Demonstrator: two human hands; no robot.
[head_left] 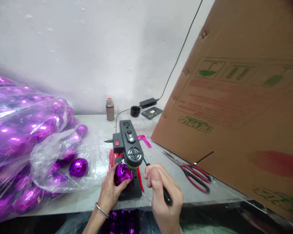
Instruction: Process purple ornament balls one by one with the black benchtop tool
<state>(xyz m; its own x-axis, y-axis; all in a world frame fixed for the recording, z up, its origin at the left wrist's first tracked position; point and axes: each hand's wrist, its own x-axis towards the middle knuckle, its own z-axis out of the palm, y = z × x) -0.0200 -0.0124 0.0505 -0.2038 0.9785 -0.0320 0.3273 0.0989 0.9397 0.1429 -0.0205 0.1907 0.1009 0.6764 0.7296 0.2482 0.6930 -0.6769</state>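
A shiny purple mirrored ball (123, 174) rests in my left hand (110, 188), fingers and thumb wrapped around its sides. The ball sits under the front end of a small black bench machine (131, 143) with round vents and a red switch. My right hand (164, 195) is closed around the black-handled lever (167, 196) that reaches out from the machine's right side. Beneath the machine lies its dark base plate (130, 194), with red material around it. The ball's contact point with the machine is partly hidden.
A clear plastic bag (51, 156) of purple balls fills the left, with one loose ball (78, 167) beside it. Red-handled scissors (195, 175) lie at right before a large cardboard box (229, 97). A thermos (109, 110), black cup (135, 111) and power adapter (147, 103) stand behind.
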